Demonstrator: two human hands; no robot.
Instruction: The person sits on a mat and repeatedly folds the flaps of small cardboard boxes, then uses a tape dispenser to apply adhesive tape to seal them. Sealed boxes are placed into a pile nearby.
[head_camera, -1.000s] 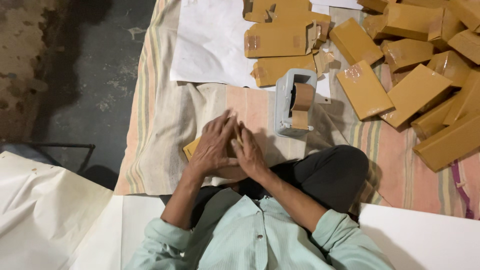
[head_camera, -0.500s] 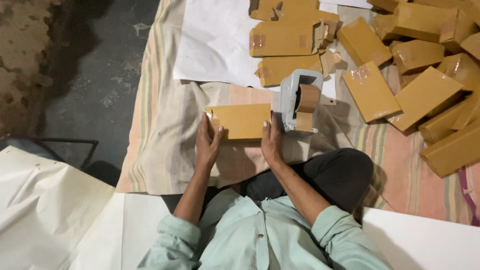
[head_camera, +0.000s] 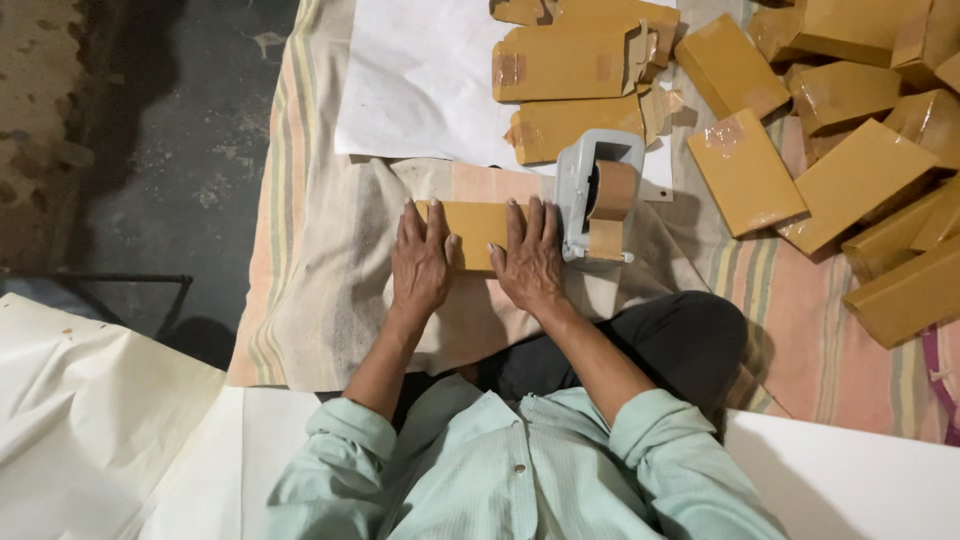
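I see both hands flat on a brown paper-wrapped packet (head_camera: 478, 232) that lies on the striped cloth (head_camera: 300, 290) in front of the seated person. My left hand (head_camera: 420, 262) covers the packet's left end, fingers together and stretched out, pressing down rather than gripping. My right hand (head_camera: 530, 262) lies over the right end the same way, fingers slightly spread, their tips reaching the packet's far edge. Only the middle strip of the packet shows between the two hands.

Just right of the right hand, touching or nearly touching the packet's end, stands a grey tape dispenser (head_camera: 595, 200) loaded with a brown tape roll (head_camera: 612, 190). Beyond it, a white paper sheet (head_camera: 420, 80) carries a few taped brown packets (head_camera: 565, 62). To the far right, well apart, a pile of similar brown packets (head_camera: 850, 150) lies scattered at angles, some with shiny tape patches.
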